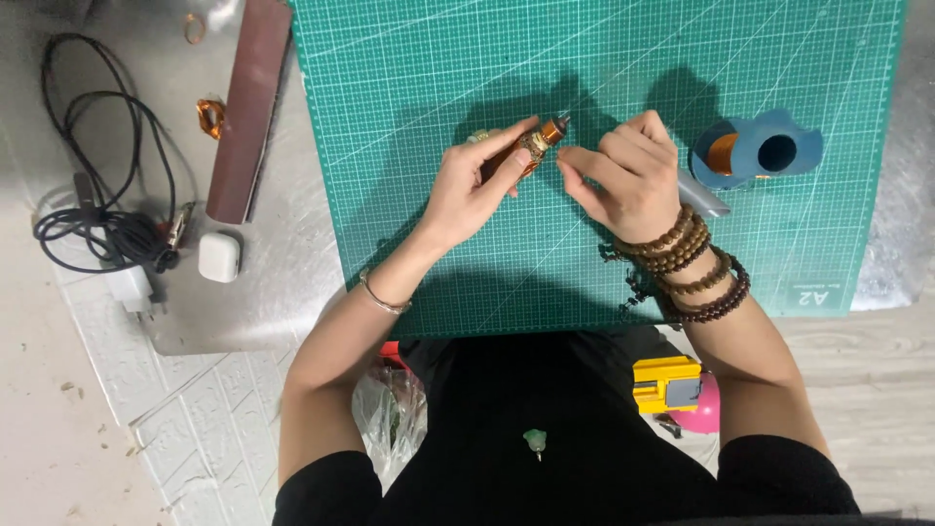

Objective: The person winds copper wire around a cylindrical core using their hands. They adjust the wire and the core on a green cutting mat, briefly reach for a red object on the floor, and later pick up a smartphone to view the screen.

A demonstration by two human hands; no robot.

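cutting mat (409,58): I see green with a pale grid
spool (758,151): blue, copper wire inside
wrist beads (696,268): brown
cable (97,166): black
small case (219,257): white
long strip (248,107): I read it as dark brown

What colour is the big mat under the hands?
The mat is green with a pale grid of lines, seen best in the head view.

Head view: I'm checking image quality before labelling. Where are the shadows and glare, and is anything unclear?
Head view: dark shadows of the left hand and right hand fall on the green mat; glare on the metal sheet at top left; the small brown piece in the left hand is too small to identify.
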